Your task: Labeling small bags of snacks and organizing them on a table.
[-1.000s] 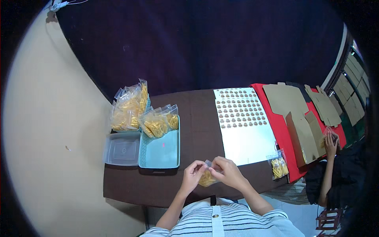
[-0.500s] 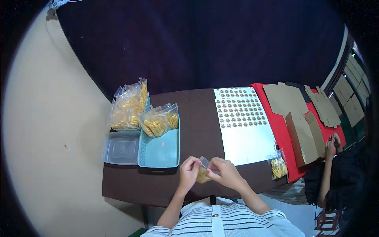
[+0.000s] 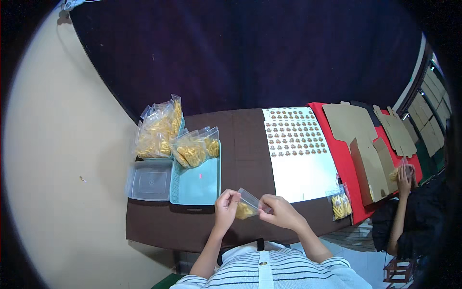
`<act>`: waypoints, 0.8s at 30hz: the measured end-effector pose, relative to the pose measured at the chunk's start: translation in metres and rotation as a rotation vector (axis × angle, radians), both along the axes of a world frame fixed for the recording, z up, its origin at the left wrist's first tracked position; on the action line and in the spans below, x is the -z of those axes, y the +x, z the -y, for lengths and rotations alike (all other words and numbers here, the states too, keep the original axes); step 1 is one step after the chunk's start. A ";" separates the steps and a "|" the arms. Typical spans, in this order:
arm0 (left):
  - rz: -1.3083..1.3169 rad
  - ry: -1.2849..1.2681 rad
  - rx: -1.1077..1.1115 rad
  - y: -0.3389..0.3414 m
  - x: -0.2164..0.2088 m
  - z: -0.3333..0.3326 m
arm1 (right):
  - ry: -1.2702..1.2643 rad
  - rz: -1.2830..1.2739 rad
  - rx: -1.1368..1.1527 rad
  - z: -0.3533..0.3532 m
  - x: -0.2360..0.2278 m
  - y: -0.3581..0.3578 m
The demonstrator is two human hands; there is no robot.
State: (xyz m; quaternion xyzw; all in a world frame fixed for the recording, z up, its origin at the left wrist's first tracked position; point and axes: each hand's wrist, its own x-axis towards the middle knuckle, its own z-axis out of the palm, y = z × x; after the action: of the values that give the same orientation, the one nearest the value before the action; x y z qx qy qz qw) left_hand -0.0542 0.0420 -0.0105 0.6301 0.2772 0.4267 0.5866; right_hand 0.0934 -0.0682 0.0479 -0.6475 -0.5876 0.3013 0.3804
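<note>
Between my two hands, above the table's front part, is a clear plastic bag (image 3: 246, 206) with yellow snack pieces in its lower part. My left hand (image 3: 226, 208) pinches the bag's left upper edge. On the other side, the fingers of my right hand (image 3: 278, 212) are closed on its right upper edge. The bag's top strip stretches between them, tilted down to the right. Left of my hands stands a light blue tray (image 3: 197, 188), with several filled snack bags (image 3: 192, 149) lying in its far part.
A fuller blue basket of snack bags (image 3: 159, 130) stands behind a lidded container (image 3: 150, 180). Right are sticker sheets (image 3: 298, 168), one filled bag (image 3: 340, 204), a red cloth (image 3: 342, 178), an open cardboard box (image 3: 368, 166) and flat cardboard (image 3: 394, 130). A co-worker's hands (image 3: 405, 180) hold another bag.
My hands have moved slightly apart, pulling the bag's top edge out between them. At right, the co-worker's hands now have a snack bag in them.
</note>
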 end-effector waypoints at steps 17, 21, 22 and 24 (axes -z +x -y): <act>-0.231 0.345 0.187 0.003 -0.008 0.014 | 0.141 -0.032 -0.033 -0.007 0.018 -0.003; -0.257 0.296 0.129 0.000 -0.011 0.014 | 0.134 -0.070 -0.023 -0.008 0.016 -0.005; -0.250 0.298 0.091 0.000 -0.011 0.013 | 0.128 -0.093 -0.015 -0.008 0.016 -0.005; -0.210 0.278 0.068 -0.001 -0.009 0.009 | 0.127 -0.074 -0.014 -0.008 0.012 -0.003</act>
State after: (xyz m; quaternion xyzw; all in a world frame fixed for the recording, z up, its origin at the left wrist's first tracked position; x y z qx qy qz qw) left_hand -0.0552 0.0328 -0.0013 0.7552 0.2537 0.3727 0.4759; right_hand 0.0903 -0.0602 0.0359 -0.6063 -0.5958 0.2895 0.4400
